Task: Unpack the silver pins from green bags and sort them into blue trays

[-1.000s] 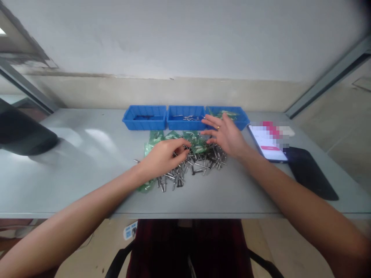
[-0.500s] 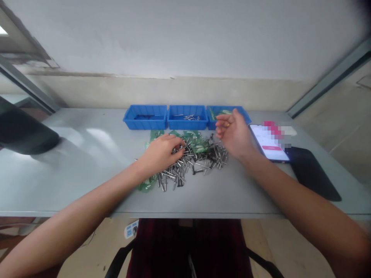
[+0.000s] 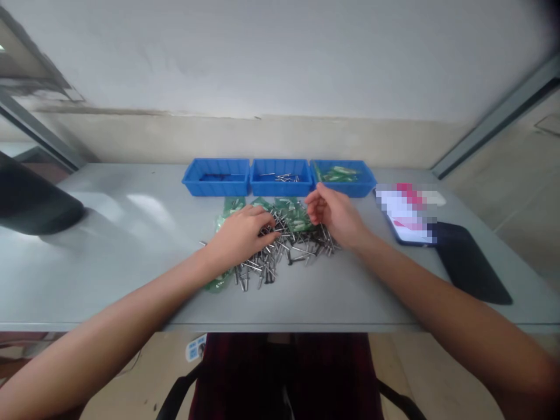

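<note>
A clear way is left along the bare counter left of the heap of metal pieces and in front of it, while straight passage to the rear is blocked by the row of blue bins, and the right side is narrowed by the phone and black pad.

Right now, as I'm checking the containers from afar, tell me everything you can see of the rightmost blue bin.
The rightmost blue bin is rectangular, open-topped and plastic-looking, with ribbed inner walls. It sits upright on the grey tabletop, close beside the middle blue bin. Clear green packets with pale contents lie inside. The right hand overlaps its front left corner in view; contact is unclear.
</note>
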Available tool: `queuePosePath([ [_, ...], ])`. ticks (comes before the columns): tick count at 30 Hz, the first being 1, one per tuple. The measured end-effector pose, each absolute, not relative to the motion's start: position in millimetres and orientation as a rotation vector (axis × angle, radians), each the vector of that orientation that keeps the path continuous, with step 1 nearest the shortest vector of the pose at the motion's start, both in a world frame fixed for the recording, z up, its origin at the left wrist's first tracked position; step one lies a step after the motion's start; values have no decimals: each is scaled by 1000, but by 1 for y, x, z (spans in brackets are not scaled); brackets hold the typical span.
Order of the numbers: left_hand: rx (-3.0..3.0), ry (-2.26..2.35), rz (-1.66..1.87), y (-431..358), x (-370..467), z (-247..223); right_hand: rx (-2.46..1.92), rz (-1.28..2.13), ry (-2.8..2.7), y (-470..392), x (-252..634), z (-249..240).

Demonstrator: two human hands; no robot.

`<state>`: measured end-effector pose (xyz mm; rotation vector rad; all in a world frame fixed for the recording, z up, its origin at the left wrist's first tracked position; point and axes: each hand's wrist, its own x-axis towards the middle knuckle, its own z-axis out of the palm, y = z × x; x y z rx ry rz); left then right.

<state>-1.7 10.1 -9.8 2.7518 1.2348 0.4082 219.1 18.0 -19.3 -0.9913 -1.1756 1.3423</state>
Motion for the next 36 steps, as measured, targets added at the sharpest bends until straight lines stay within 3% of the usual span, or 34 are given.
queuePosePath([
  [14, 2853, 1086, 347, 9, -1, -8, -980, 1393, -1232, 16, 217, -19],
  [26, 2794, 1138, 497, 13, -3, -10, -1034, 1369, -1331, 16, 218, -21],
  [29, 2768, 1156, 540, 13, -3, -9, -1085, 1208, -1557, 11, 218, -19],
  [36, 2770, 1067, 797, 8, -3, -7, -1109, 417, -2235, -4, 214, -17],
])
